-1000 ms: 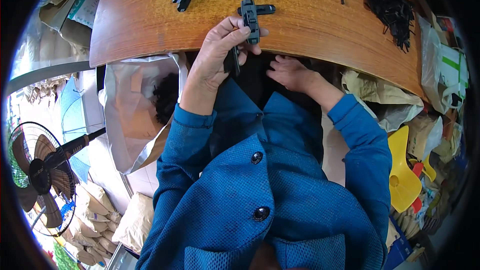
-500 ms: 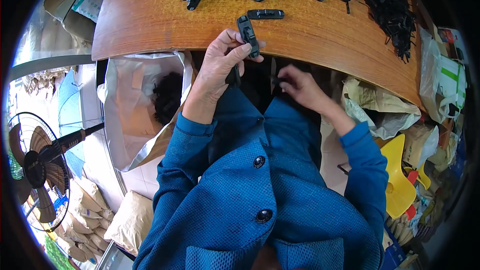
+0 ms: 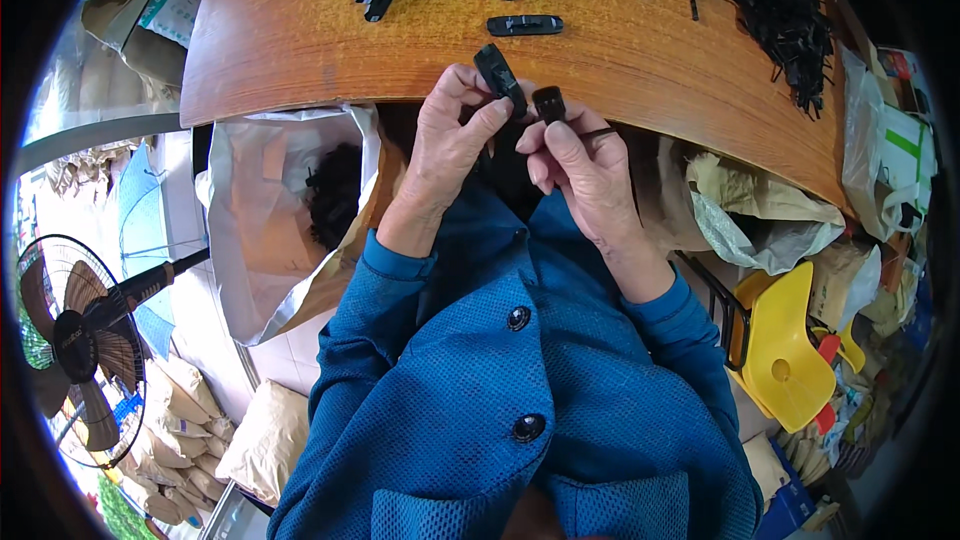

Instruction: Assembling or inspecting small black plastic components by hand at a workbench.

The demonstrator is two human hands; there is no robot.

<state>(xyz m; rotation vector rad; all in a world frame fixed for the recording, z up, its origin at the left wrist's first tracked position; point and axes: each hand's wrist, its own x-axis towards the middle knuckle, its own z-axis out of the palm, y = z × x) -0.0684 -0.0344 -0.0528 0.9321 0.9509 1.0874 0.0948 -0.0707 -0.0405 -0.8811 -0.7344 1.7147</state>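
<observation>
Two hands [image 3: 447,135] [image 3: 592,178], seemingly two held black parts [image 3: 499,76] [image 3: 549,102], one fan [image 3: 74,336].

Left hand [image 3: 447,137]: was upright, thumb [image 3: 486,120] pinched toward fingers [image 3: 462,83].
Right hand [image 3: 594,178]: was alongside, fingers curled.
Forearms [image 3: 642,265]: were angled inward.

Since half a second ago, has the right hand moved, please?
Yes: the right hand moved forward and slightly left, toward the edge of the wooden table.

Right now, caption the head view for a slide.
Left hand holds a long black part, right hand another black piece, near a wooden table.
</observation>
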